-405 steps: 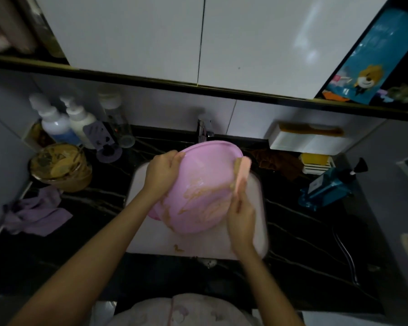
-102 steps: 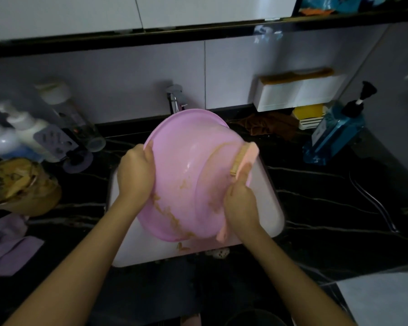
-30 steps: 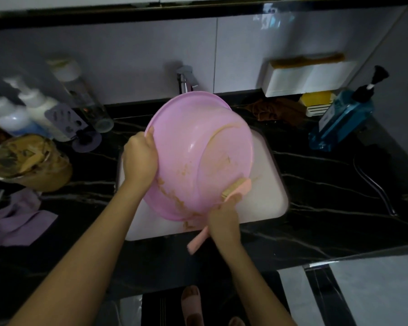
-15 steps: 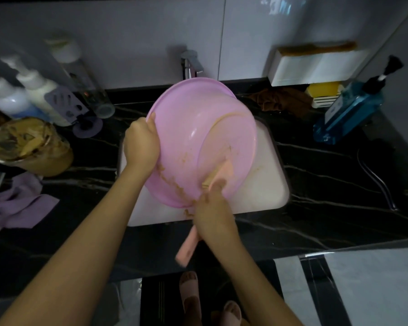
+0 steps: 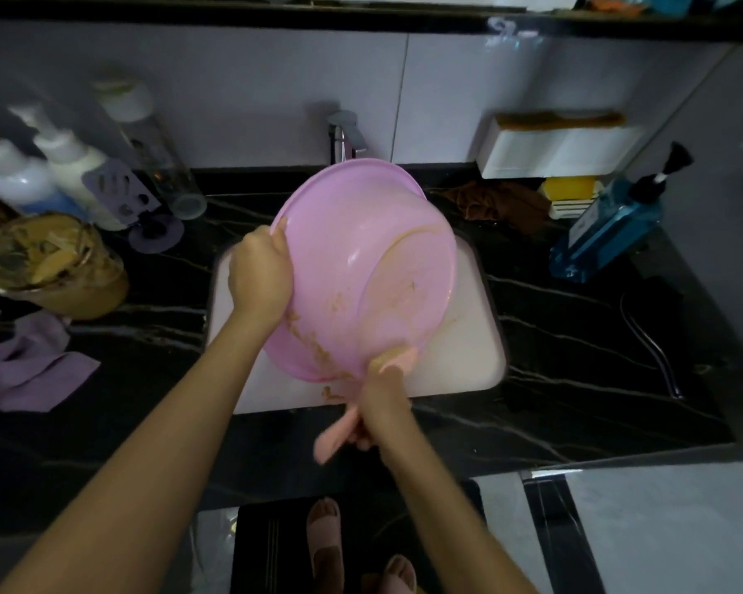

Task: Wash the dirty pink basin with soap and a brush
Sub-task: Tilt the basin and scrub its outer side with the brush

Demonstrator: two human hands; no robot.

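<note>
While the left hand (image 5: 259, 274) grips the tilted basin (image 5: 363, 267) by its rim over the sink (image 5: 468, 358), the right hand (image 5: 380, 405) presses a clasped brush (image 5: 393, 360) against its lower edge.

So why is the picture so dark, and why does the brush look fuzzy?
Head view: the room is dim, so the black counter nearly vanishes; the right hand and the brush are smeared by motion blur; a small shine sits on the pink basin; the wide lens bends the edges, so the bottles at the left look stretched and soft.
</note>
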